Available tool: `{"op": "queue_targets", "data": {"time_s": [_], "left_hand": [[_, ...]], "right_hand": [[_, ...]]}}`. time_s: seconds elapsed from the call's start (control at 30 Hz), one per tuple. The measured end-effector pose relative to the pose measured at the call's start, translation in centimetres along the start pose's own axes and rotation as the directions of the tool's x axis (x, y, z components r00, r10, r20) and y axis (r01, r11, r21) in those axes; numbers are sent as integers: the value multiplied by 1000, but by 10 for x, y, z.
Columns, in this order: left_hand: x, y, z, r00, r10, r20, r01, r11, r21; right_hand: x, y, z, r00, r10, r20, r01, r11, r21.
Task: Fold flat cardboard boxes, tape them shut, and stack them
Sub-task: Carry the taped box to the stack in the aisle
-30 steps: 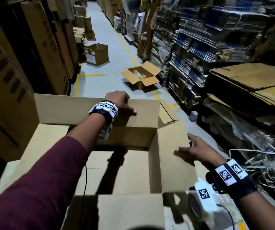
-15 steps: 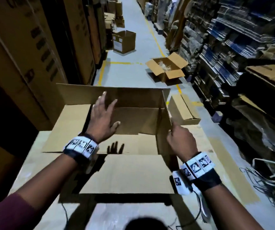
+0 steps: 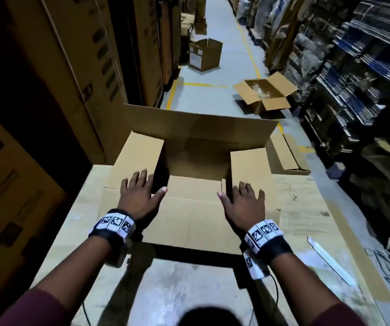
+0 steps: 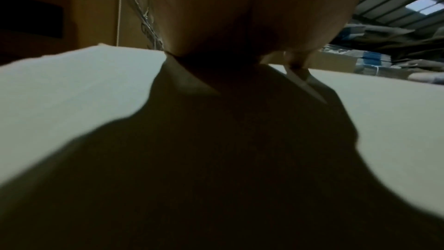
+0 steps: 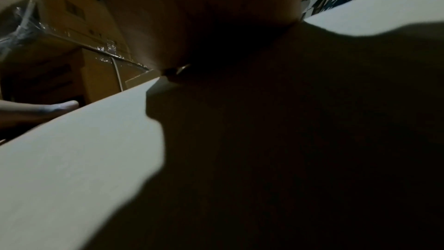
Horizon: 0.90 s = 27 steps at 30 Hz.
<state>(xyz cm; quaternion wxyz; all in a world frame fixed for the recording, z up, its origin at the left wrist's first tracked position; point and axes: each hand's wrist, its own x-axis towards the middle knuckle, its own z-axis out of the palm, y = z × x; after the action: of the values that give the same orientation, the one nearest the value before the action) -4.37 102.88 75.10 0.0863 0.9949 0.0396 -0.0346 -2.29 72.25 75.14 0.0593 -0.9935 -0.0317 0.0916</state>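
Note:
A brown cardboard box (image 3: 196, 161) stands open in front of me on a work surface covered with flat cardboard (image 3: 306, 220). Its far flap (image 3: 198, 123) stands upright. The near flap (image 3: 189, 222) lies folded over the opening. My left hand (image 3: 139, 196) lies flat with spread fingers on the left side flap (image 3: 139, 156). My right hand (image 3: 243, 203) presses flat on the right side flap (image 3: 250, 163). In both wrist views only the pale flap surface (image 4: 72, 92) (image 5: 72, 149) and the palm's shadow show.
An open box with packing scraps (image 3: 264, 92) sits on the aisle floor ahead, another open box (image 3: 204, 55) farther back. A flat folded box (image 3: 285, 154) lies right of mine. Tall cartons (image 3: 71, 67) line the left, stacked flat cardboard (image 3: 353, 67) the right. A white strip (image 3: 330, 260) lies at right.
Both hands have come down flat onto the side flaps, which now fold inward. The right hand let go of the flap edge it was gripping. The view has dropped closer to the box.

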Motion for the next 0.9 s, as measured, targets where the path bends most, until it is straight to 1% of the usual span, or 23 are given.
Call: {"op": "queue_targets", "data": {"time_s": [0.03, 0.07, 0.1, 0.13, 0.17, 0.2, 0.23, 0.3, 0.33, 0.37, 0.43, 0.47, 0.5, 0.53, 0.57, 0.6, 0.63, 0.7, 0.77, 0.8, 0.87, 0.9], "left_hand": [[-4, 3, -2, 1000, 22, 20, -22, 999, -29], [-12, 7, -3, 996, 89, 20, -88, 995, -38], [-24, 12, -1, 980, 199, -9, -199, 980, -13], [-39, 18, 5, 946, 324, -27, -323, 945, 44], [-54, 24, 13, 904, 427, -7, -424, 899, 109], [-66, 27, 25, 868, 495, 37, -494, 855, 159], [-75, 30, 33, 848, 523, 81, -528, 825, 200], [-79, 30, 36, 825, 554, 108, -563, 794, 228], [-78, 27, 31, 796, 601, 63, -600, 773, 206], [-77, 25, 23, 758, 652, -17, -640, 749, 172], [-78, 24, -6, 688, 691, -222, -684, 719, 120], [-78, 25, -22, 663, 677, -319, -687, 720, 101], [-76, 28, -40, 654, 656, -377, -675, 731, 102], [-73, 31, -57, 665, 635, -393, -646, 753, 123], [-67, 33, -72, 689, 615, -383, -607, 779, 157], [-59, 33, -81, 705, 602, -375, -574, 795, 196], [-51, 32, -86, 716, 592, -370, -549, 805, 226], [-35, 32, -89, 762, 544, -350, -508, 838, 198], [-24, 37, -79, 803, 488, -343, -483, 869, 107], [-21, 42, -70, 826, 462, -324, -459, 884, 90], [-17, 51, -41, 856, 465, -227, -452, 885, 106], [-18, 55, -22, 858, 487, -166, -479, 873, 84]], "right_hand": [[-3, -1, -3, 1000, -15, -4, 15, 999, 39], [-9, -2, -5, 999, -47, -23, 49, 994, 94], [-19, -3, -7, 993, -100, -66, 109, 984, 142], [-30, -3, -7, 978, -171, -118, 188, 970, 156], [-43, -4, -7, 957, -254, -139, 272, 954, 130], [-56, -6, -4, 936, -335, -109, 344, 937, 68], [-67, -7, 0, 919, -393, -41, 393, 920, -5], [-80, -4, 11, 899, -432, 70, 438, 891, -123], [-84, -1, 13, 893, -443, 83, 451, 879, -156], [-87, 3, 9, 882, -469, 52, 470, 866, -170], [-90, 13, -6, 832, -534, -149, 509, 842, -177], [-91, 18, -18, 795, -552, -250, 513, 833, -206], [-93, 19, -33, 768, -549, -332, 495, 836, -237], [-97, 19, -47, 750, -525, -402, 461, 851, -252], [-98, 18, -61, 734, -497, -462, 434, 867, -244], [-97, 17, -71, 722, -471, -507, 408, 882, -237], [-94, 16, -78, 725, -453, -519, 392, 891, -231], [-83, 13, -81, 754, -432, -495, 386, 901, -199], [-69, 13, -70, 791, -405, -459, 372, 913, -165], [-63, 14, -62, 814, -384, -435, 353, 923, -155], [-52, 17, -41, 869, -363, -336, 339, 932, -130], [-48, 19, -30, 886, -377, -270, 359, 926, -116]]}}
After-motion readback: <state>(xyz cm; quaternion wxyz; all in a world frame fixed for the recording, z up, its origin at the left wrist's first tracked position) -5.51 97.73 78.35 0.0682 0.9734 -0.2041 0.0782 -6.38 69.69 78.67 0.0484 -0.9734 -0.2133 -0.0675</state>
